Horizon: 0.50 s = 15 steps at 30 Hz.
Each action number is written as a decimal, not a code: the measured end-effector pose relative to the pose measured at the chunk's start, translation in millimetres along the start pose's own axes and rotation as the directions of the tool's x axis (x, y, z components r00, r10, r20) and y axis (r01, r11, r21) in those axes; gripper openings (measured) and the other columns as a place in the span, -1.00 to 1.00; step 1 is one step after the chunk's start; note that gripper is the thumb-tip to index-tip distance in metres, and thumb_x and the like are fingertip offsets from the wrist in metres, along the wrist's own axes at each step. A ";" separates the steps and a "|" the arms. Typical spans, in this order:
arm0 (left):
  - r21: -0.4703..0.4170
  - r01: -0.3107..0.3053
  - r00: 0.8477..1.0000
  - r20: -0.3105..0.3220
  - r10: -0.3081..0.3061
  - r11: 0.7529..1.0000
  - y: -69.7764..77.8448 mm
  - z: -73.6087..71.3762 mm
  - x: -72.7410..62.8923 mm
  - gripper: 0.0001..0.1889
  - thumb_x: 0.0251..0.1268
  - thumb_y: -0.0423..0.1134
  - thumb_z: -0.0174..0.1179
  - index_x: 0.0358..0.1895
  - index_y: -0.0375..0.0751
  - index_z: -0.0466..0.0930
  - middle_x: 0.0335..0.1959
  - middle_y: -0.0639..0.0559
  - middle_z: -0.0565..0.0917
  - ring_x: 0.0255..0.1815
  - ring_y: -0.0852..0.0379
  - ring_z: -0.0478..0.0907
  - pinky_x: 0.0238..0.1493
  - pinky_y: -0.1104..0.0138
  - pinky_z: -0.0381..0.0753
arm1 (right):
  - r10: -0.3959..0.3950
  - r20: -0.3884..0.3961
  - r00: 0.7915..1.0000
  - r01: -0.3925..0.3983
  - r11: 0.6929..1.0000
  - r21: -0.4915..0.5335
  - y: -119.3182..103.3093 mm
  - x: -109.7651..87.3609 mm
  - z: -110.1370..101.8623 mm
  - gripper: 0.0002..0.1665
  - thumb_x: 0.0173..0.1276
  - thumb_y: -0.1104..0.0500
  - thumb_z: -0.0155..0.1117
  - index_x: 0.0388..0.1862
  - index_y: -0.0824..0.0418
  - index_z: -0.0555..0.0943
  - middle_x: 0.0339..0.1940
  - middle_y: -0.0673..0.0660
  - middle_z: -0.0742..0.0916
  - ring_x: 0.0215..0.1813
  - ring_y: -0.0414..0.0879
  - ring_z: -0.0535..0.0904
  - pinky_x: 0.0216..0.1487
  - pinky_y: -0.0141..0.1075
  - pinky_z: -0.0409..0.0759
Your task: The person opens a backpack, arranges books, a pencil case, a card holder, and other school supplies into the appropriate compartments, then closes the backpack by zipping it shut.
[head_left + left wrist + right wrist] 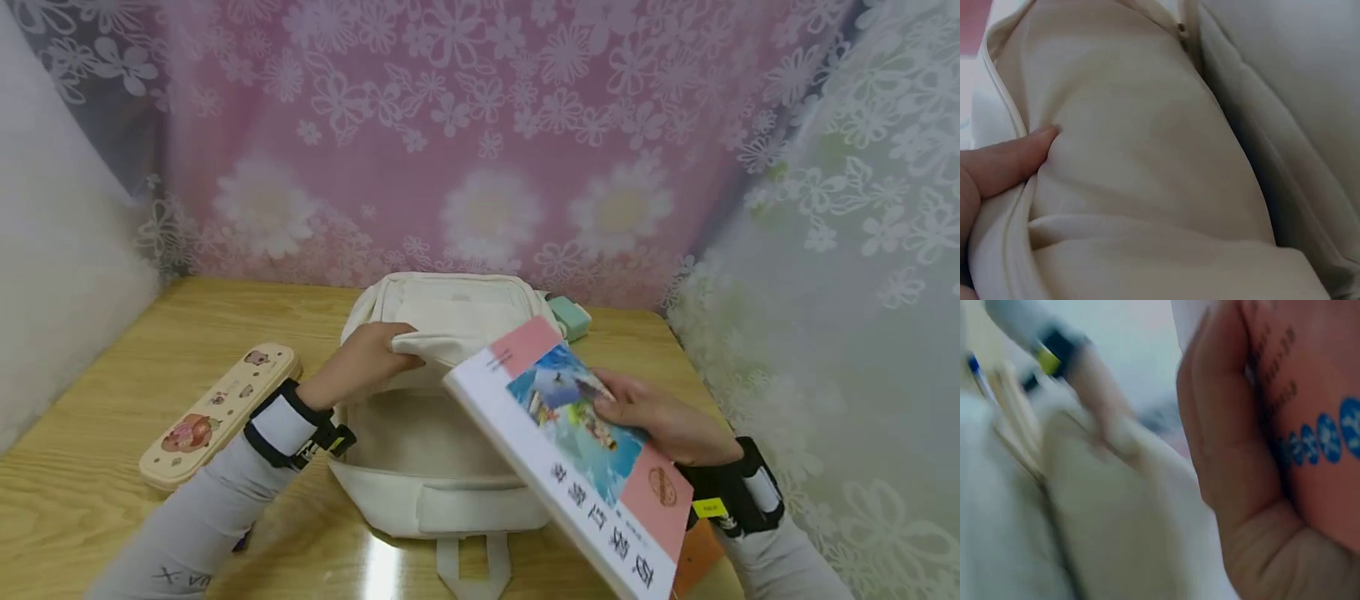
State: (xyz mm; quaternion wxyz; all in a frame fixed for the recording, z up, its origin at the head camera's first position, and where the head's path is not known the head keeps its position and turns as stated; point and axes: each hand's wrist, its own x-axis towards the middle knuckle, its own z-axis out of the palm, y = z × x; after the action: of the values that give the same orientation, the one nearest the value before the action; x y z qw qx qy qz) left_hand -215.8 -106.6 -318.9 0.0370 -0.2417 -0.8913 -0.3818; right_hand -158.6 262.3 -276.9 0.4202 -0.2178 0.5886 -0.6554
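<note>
A cream backpack [375, 496] lies on the table with its main compartment gaping. My left hand [367, 358] grips the raised edge of its opening; in the left wrist view the thumb [1016, 159] presses on the pale lining [1141, 137] beside the zip. In my right hand [663, 417] is a thick paperback book [525, 454] with a pink, white and blue cover, tilted over the right side of the opening. The right wrist view has the fingers [1229, 425] along the book's salmon-coloured back cover [1329, 500]; the bag beyond is blurred.
A cream pencil case [232, 400] with cartoon prints lies left of the bag on the wooden table [97, 417]. Behind the bag's right side is a mint-green object [572, 318]. Something orange [697, 560] shows under the right wrist. Floral curtains [487, 150] enclose the table.
</note>
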 end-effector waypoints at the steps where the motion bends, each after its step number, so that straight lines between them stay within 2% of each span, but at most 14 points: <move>1: -0.012 0.006 1.000 -0.006 -0.006 1.000 0.1 -4.7 4.0 -0.92 0.18 -0.18 0.24 -0.34 -0.07 0.60 -0.45 0.10 0.62 -0.47 0.18 0.40 -0.37 0.33 0.38 | 0.042 0.011 0.999 -0.042 0.999 -0.021 2.0 5.9 7.8 -0.32 0.56 0.15 -0.27 0.51 0.11 -0.27 0.08 0.11 0.62 -0.04 -0.09 0.66 -0.08 -0.24 0.64; 5: -0.012 -0.007 0.997 -0.071 0.006 1.000 8.1 -18.5 14.7 -0.88 0.21 -0.17 0.23 -0.24 -0.11 0.63 -0.34 0.03 0.67 -0.38 0.12 0.47 -0.30 0.27 0.41 | 0.189 -0.008 0.982 -0.188 0.975 -0.118 20.1 38.9 19.3 -0.19 0.49 0.06 -0.05 0.51 0.18 -0.22 0.16 0.18 0.56 -0.01 -0.04 0.65 -0.05 -0.20 0.63; 8: 0.015 -0.042 0.990 -0.136 0.044 0.999 20.9 -20.5 16.0 -0.77 0.22 -0.19 0.24 -0.08 -0.11 0.65 -0.12 -0.01 0.70 -0.18 0.09 0.58 -0.16 0.20 0.52 | 0.225 -0.051 0.973 -0.229 0.965 -0.123 36.3 67.3 16.8 -0.23 0.45 0.04 0.02 0.47 0.20 -0.08 0.10 0.21 0.58 -0.03 -0.03 0.66 -0.06 -0.17 0.63; 10: 0.036 -0.069 0.983 -0.167 0.074 0.997 29.0 -17.2 14.2 -0.74 0.22 -0.21 0.24 -0.03 -0.10 0.64 -0.06 -0.01 0.69 -0.10 0.09 0.61 -0.11 0.17 0.56 | 0.208 -0.103 0.973 -0.218 0.972 -0.089 43.9 85.0 13.9 -0.27 0.46 0.04 0.01 0.47 0.15 -0.04 0.10 0.20 0.57 -0.02 -0.05 0.65 -0.04 -0.16 0.63; 12: 0.047 -0.091 0.978 -0.186 0.099 0.995 36.5 -12.0 10.5 -0.73 0.21 -0.23 0.24 -0.01 -0.07 0.63 -0.06 0.01 0.69 -0.11 0.11 0.63 -0.14 0.19 0.58 | 0.159 -0.152 0.976 -0.168 0.985 -0.048 48.6 103.1 10.0 -0.31 0.48 0.06 -0.03 0.47 0.06 -0.05 0.12 0.22 0.54 -0.01 -0.04 0.64 -0.02 -0.14 0.62; 14: 0.060 -0.118 0.972 -0.196 0.127 0.991 42.8 -6.4 6.2 -0.73 0.22 -0.23 0.23 -0.01 -0.04 0.62 -0.06 0.03 0.69 -0.15 0.15 0.64 -0.18 0.23 0.59 | 0.077 -0.212 0.974 -0.081 0.997 -0.012 51.0 122.1 5.9 -0.40 0.50 0.11 -0.06 0.43 0.02 0.02 0.14 0.17 0.50 0.01 -0.06 0.61 0.00 -0.13 0.61; 15: 0.070 -0.132 0.969 -0.200 0.144 0.989 45.7 -3.6 4.2 -0.74 0.22 -0.23 0.23 -0.01 -0.03 0.62 -0.07 0.04 0.69 -0.17 0.17 0.64 -0.20 0.25 0.58 | 0.016 -0.248 0.969 -0.022 1.000 -0.022 51.9 131.9 3.4 -0.46 0.49 0.15 -0.05 0.38 0.04 0.10 0.09 0.11 0.50 -0.01 -0.13 0.59 0.01 -0.18 0.60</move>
State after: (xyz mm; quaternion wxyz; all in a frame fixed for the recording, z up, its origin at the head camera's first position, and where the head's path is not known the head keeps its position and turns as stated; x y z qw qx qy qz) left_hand -199.0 -80.4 -285.0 0.1616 -0.2615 -0.8741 -0.3760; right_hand -213.4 156.3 -353.4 0.3470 -0.1337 0.6464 -0.6662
